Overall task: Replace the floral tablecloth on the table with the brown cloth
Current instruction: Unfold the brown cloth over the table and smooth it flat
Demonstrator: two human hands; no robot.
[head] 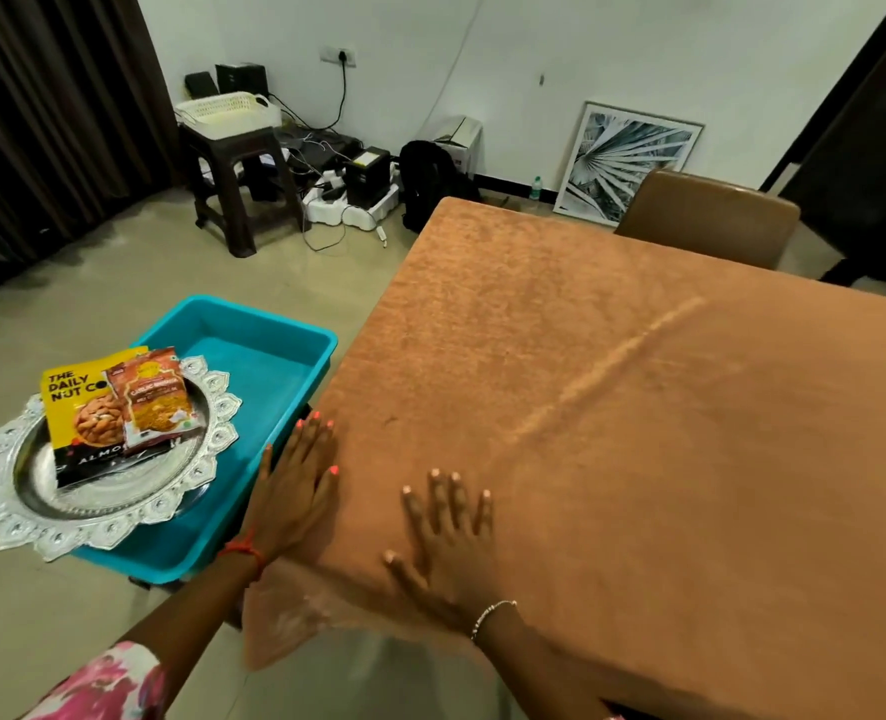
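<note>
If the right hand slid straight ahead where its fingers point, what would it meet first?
Nothing, it seems: the right hand lies flat on the brown cloth, and only bare cloth lies ahead up to the table's left edge; depth is unclear.

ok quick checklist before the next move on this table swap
1. Brown cloth covers the tabletop in view: ok.
2. Floral tablecloth off the table: none shows, ok.
3. Cloth lies smooth: not ok, a diagonal crease crosses the middle.
4. Near corner settled: not ok, left hand and right hand press flat there and the hanging corner looks rumpled.
5. Silver tray with snack packets within reach on the teal tub: ok.
6. Even overhang on the far sides: cannot tell.
</note>
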